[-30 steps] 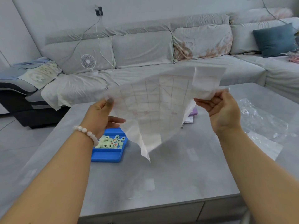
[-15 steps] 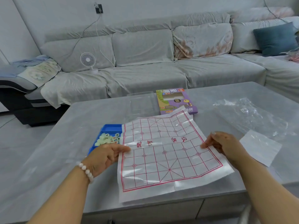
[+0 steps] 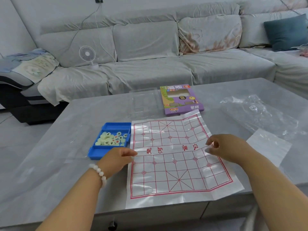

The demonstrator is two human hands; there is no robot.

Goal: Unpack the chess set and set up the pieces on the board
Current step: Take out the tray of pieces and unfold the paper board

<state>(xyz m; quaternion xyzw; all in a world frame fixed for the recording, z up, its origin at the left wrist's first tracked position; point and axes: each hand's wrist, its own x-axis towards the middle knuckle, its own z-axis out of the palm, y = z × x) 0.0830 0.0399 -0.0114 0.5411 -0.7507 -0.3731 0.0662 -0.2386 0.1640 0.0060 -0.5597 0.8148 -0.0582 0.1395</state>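
The paper chess board (image 3: pixel 175 164), white with a red grid, lies flat on the grey table (image 3: pixel 63 155), its near edge reaching the table's front. My left hand (image 3: pixel 116 158) pinches the sheet's left edge at the middle row. Above the sheet's right side, my right hand (image 3: pixel 230 150) hovers with loosely curled fingers and holds nothing. Left of the board stands a blue tray (image 3: pixel 100 155) holding several round pale chess pieces (image 3: pixel 110 139) in a heap.
A purple game box (image 3: pixel 181 99) lies just beyond the board, with a clear plastic lid (image 3: pixel 143 102) to its left. Crumpled clear wrapping (image 3: pixel 260 114) and a small white sheet (image 3: pixel 268 145) lie at the right. Behind the table are a grey sofa (image 3: pixel 150 70) and a fan (image 3: pixel 87 54).
The sheet was held up unfolded in the air, then laid flat on the table. My right hand has since let go of its right edge and loosened.
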